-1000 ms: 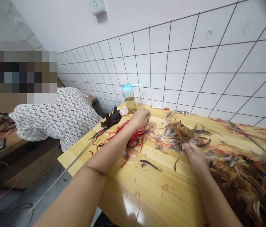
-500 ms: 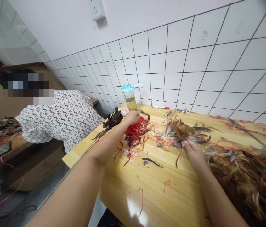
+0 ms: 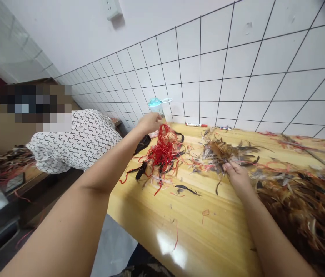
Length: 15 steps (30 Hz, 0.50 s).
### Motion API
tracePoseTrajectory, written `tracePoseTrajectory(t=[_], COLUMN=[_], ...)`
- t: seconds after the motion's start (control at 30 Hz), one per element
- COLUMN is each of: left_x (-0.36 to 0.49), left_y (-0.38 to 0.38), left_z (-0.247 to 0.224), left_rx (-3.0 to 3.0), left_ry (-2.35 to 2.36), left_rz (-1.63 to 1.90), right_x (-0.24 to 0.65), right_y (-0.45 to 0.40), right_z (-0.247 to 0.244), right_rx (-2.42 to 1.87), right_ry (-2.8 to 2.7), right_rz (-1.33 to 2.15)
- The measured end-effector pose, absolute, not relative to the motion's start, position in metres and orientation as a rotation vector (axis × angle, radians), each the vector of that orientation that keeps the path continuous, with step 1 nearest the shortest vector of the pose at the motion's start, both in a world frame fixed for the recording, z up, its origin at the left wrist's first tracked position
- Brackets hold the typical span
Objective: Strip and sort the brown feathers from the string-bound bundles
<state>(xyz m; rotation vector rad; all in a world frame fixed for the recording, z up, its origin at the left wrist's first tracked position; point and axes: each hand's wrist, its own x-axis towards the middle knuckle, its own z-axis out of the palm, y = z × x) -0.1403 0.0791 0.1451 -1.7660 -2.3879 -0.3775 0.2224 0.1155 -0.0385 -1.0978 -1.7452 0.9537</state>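
Note:
My left hand (image 3: 151, 122) is closed on strands at the top of a tangled pile of red string (image 3: 164, 150), in front of a bottle with a blue lid (image 3: 154, 102). The strands rise from the pile to my fingers. On the right, my right hand (image 3: 235, 172) pinches the base of a bunch of brown feathers (image 3: 218, 151) just above the wooden table (image 3: 202, 238). Black feathers (image 3: 141, 170) lie by the left side of the string, and one long dark feather (image 3: 187, 189) lies in front of it.
A large heap of brown feathers (image 3: 306, 215) covers the table's right side. Markers, one a red and white marker (image 3: 196, 125), lie along the tiled wall (image 3: 191, 88). A person in a patterned shirt (image 3: 77, 138) is at the left, beside a cardboard box.
My left hand has lifted and moved slightly left, drawing red strands up from the pile. My right hand still holds the brown feathers in nearly the same place.

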Motion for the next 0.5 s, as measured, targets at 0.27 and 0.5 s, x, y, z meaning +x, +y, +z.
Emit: tracePoseTrajectory(t=[0.27,0.5], left_x=[-0.116,-0.142], left_y=[0.047,0.052], left_z=[0.048,0.09], left_rx=[-2.361,-2.006], left_ry=[-2.23,-2.318], left_rz=[-0.017,-0.194], right_x=[0.224,0.224], right_y=[0.113,0.114], right_z=[-0.037,-0.037], right_rx=[-1.101,-1.1], right_ry=[-1.758,-1.749], right_rz=[0.926,0.959])
